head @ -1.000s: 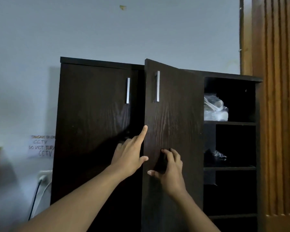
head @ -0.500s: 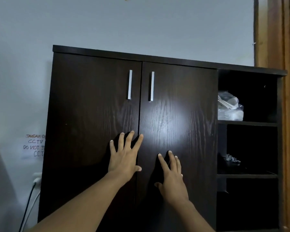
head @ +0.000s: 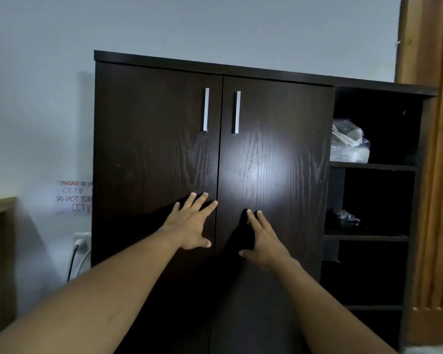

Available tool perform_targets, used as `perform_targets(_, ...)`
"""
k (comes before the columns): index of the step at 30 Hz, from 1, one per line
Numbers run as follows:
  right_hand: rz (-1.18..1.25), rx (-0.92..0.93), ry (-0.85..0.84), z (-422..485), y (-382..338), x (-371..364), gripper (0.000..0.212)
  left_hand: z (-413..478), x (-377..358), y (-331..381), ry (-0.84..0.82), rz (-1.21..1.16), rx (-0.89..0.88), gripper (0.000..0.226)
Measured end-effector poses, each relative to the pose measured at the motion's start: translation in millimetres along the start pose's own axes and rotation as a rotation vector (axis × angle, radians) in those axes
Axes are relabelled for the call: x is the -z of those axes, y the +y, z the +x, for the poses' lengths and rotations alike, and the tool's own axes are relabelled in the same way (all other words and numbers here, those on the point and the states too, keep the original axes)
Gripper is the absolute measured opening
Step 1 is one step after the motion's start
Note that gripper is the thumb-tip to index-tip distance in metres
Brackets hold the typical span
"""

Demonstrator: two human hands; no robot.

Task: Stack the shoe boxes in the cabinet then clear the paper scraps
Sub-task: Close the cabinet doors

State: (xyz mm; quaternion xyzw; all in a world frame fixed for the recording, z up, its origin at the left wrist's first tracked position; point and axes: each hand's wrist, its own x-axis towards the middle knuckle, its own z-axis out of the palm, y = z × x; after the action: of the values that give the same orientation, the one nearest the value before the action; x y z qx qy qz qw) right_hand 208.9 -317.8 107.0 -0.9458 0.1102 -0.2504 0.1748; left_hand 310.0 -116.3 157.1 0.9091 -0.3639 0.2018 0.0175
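Note:
A dark wood cabinet point(head: 279, 118) fills the middle of the head view, both of its doors closed flush, each with a silver bar handle. My left hand point(head: 191, 224) lies flat with spread fingers on the left door point(head: 151, 149), beside the centre seam. My right hand point(head: 262, 238) presses flat on the right door point(head: 274, 154) just past the seam. No shoe boxes or paper scraps are visible; the closed doors hide the inside.
Open shelves point(head: 371, 166) on the cabinet's right hold a clear plastic bag point(head: 349, 145) and a small crumpled item point(head: 348, 216). A wooden door point(head: 435, 175) stands at far right. On the left wall are a handwritten CCTV note point(head: 74, 198) and a socket point(head: 81, 242) with cables.
The right door, ajar a second ago, has swung closed under my right hand. Both hands now lie flat on the doors, and my view has shifted so the cabinet sits further right.

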Motion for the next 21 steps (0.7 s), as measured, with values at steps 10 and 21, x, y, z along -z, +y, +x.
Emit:
perform_targets(10,0.167,-0.095,-0.255,-168,5,-83,0.113,-186,-108,7,-0.359,-0.448,0.137,0.121)
perform_targets(21,0.242,-0.268,-0.494,-346,52,-252,0.102,-331,-283,31,-0.547,-0.561,0.313,0.111)
